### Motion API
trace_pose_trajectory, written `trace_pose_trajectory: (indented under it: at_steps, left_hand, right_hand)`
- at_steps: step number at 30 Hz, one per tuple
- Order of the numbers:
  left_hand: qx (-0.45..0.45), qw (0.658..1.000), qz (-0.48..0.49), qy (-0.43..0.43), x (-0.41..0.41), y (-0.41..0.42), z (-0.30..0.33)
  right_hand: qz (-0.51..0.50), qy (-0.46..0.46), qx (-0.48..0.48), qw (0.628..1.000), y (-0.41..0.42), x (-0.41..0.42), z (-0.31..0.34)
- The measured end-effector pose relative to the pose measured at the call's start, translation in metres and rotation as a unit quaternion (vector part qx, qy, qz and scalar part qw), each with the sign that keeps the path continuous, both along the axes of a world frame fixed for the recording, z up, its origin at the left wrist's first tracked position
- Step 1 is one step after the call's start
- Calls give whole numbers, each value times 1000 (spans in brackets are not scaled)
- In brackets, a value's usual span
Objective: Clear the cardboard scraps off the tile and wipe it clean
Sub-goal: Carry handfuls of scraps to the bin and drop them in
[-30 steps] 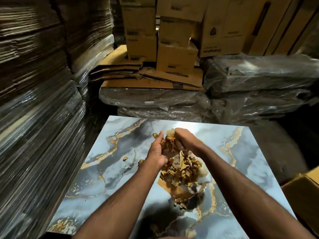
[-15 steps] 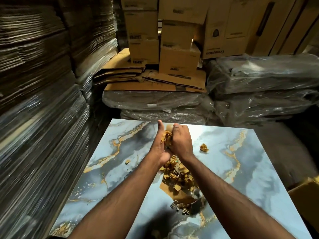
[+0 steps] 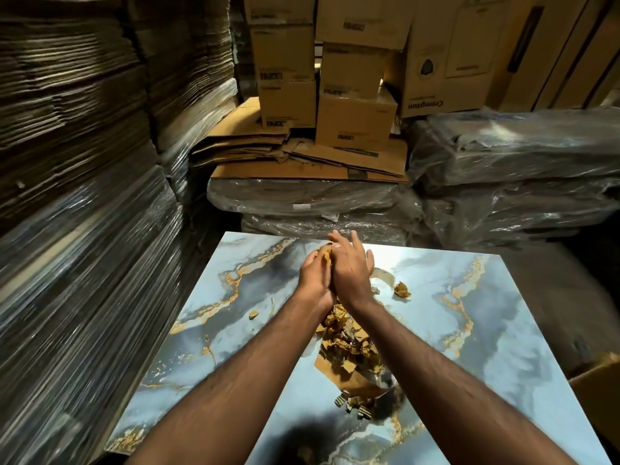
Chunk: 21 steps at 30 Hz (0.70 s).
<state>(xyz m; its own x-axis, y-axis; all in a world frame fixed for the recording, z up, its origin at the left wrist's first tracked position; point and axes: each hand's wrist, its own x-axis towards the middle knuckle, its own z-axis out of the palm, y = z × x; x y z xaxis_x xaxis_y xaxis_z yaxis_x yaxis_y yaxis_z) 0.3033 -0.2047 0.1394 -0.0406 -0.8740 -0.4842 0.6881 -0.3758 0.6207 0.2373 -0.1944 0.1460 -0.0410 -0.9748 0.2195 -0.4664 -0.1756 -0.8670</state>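
Note:
A glossy blue-and-gold marbled tile (image 3: 486, 330) lies flat in front of me. A heap of brown cardboard scraps (image 3: 349, 344) sits at its middle, between my forearms. My left hand (image 3: 315, 276) and my right hand (image 3: 352, 270) are cupped together near the tile's far edge, with a clump of scraps (image 3: 324, 254) held between the palms. The fingers of my right hand stretch over the clump. One loose scrap (image 3: 402, 290) lies to the right of my hands and a tiny piece (image 3: 253, 316) to the left.
Tall stacks of plastic-wrapped flat cardboard (image 3: 84, 263) wall off the left side. Wrapped bundles (image 3: 503, 182) and cardboard boxes (image 3: 355, 119) stand behind the tile. An open box corner (image 3: 597, 387) shows at the right edge.
Both hands have closed together around a clump of scraps and slid away from me toward the tile's far edge. A scrap has dropped out to the right.

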Motion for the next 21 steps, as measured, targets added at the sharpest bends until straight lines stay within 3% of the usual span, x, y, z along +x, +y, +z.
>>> trace_pose_trajectory:
  at_steps: [7,12,14,18,21]
  left_hand:
    - [31,997,42,-54,5,-10,7]
    - [40,993,75,-84,13,-21,20]
    - [30,992,88,-82,13,-24,20]
    - [29,992,84,-91,10,-21,22]
    - [48,991,103,-76,7,-19,26]
  right_hand:
    - [57,-137,71,986,4,-11,9]
    - [115,-246,254,928,23,-30,-6]
    - [83,-282,244,924,22,-29,-11]
    - [-38,-276,136,951,22,-26,0]
    - [-21,-293,91,952,28,-24,8]
